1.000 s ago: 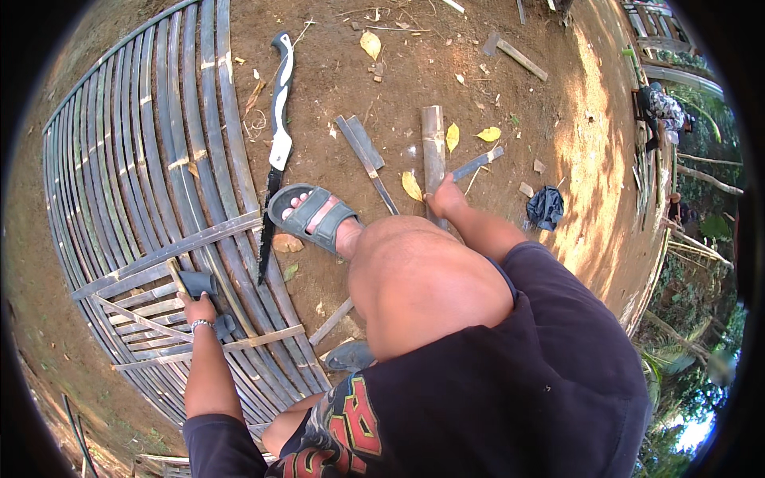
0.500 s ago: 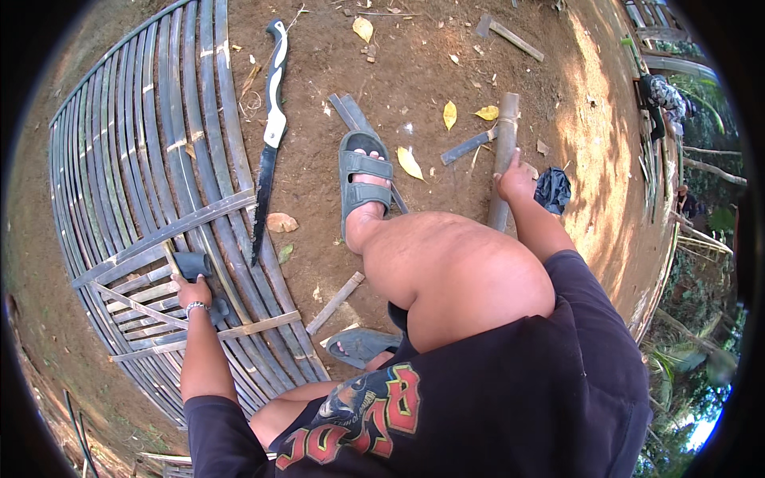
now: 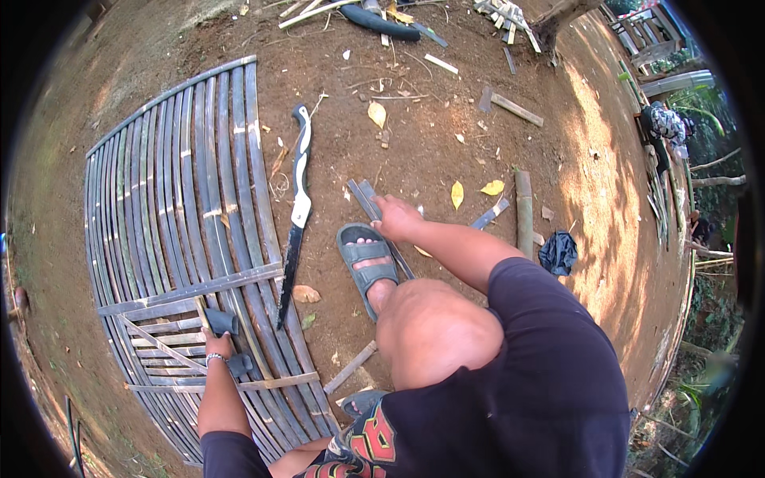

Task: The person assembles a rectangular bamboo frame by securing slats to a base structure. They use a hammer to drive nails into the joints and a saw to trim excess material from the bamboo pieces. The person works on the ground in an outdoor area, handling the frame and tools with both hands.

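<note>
Your dark shirt [image 3: 526, 406] with short sleeves [image 3: 550, 307], a big red print [image 3: 378, 438] with yellow edges on its front, a shiny silver chain bracelet [image 3: 216, 358] by your left hand [image 3: 218, 344], a pair of grey sandals [image 3: 370, 276] with wide straps [image 3: 369, 250] and open toes [image 3: 365, 238], your knee [image 3: 446, 323] bare

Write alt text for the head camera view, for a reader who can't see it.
A person's right hand is at dark strips on dirt ground beside a sandalled foot; the left hand is at a dark curved piece on a slatted bamboo panel. A saw lies between, blade tip over the panel's edge.
</note>
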`<state>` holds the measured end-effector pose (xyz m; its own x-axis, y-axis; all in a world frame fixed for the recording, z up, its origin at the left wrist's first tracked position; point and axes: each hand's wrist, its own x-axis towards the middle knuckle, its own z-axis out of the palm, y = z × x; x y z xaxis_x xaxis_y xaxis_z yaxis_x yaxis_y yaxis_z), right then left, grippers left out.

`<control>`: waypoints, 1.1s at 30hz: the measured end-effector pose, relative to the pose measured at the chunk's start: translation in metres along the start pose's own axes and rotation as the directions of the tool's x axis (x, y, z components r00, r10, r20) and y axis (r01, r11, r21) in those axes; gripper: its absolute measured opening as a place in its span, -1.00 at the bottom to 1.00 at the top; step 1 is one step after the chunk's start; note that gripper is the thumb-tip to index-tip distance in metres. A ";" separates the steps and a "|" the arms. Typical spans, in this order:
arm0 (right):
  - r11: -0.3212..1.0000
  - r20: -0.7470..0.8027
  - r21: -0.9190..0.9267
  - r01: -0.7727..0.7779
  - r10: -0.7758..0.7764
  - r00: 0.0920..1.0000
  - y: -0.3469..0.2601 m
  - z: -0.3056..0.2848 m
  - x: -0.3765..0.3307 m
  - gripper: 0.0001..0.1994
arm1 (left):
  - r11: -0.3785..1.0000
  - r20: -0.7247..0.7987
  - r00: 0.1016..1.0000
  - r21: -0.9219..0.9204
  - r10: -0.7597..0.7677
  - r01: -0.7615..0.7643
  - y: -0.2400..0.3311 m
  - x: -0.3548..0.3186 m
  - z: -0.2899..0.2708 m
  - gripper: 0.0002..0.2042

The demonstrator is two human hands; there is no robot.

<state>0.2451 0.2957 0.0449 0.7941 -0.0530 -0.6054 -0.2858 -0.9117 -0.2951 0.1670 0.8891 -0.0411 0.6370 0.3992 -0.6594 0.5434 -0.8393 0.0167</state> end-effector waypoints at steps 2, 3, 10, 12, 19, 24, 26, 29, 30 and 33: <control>0.997 0.030 -0.022 -0.068 0.069 0.997 -0.009 -0.001 0.020 -0.30 | 0.998 0.033 0.999 -0.040 -0.043 0.044 0.015 -0.007 0.000 -0.03; 0.995 0.046 -0.030 -0.095 0.096 0.994 -0.016 -0.001 0.029 -0.29 | 0.996 0.053 0.996 -0.051 -0.070 0.073 0.024 -0.015 -0.007 -0.04; 0.996 -0.020 -0.052 -0.076 0.075 0.997 -0.020 0.011 0.045 -0.27 | 0.990 0.069 0.997 -0.133 -0.045 0.054 0.020 -0.019 -0.003 -0.07; 0.995 -0.037 -0.037 -0.091 0.090 0.995 -0.029 0.013 0.048 -0.27 | 0.991 0.031 1.000 -0.133 0.004 0.000 0.004 -0.014 -0.002 -0.07; 0.961 -0.106 -0.075 -0.266 0.258 0.960 0.040 0.000 0.033 -0.34 | 0.997 0.064 0.998 -0.076 -0.011 0.015 0.019 -0.026 -0.009 -0.04; 0.909 -0.079 -0.119 -0.399 0.391 0.917 0.085 -0.037 -0.025 -0.20 | 1.000 0.039 0.999 -0.021 -0.015 0.016 0.012 -0.026 -0.010 -0.04; 0.878 -0.136 -0.155 -0.452 0.434 0.890 0.121 -0.035 -0.058 -0.13 | 1.000 0.060 0.998 0.013 -0.018 0.018 0.033 -0.033 -0.010 -0.04; 0.860 -0.150 -0.153 -0.486 0.466 0.872 0.152 -0.024 -0.100 0.02 | 0.998 -0.023 1.000 0.058 -0.005 0.006 0.030 -0.026 0.000 -0.04; 0.853 -0.137 -0.147 -0.500 0.483 0.865 0.167 -0.014 -0.115 0.02 | 0.999 -0.043 0.999 0.048 -0.005 0.007 0.031 -0.027 0.005 -0.05; 0.830 -0.097 -0.136 -0.541 0.533 0.841 0.189 0.016 -0.141 -0.06 | 0.997 -0.051 0.996 0.031 -0.066 0.068 0.036 -0.031 0.005 -0.05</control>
<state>0.0707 0.1376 0.0630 0.5673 -0.5695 -0.5949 -0.5941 -0.7832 0.1834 0.1642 0.8445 -0.0235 0.6267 0.4724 -0.6198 0.5682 -0.8213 -0.0514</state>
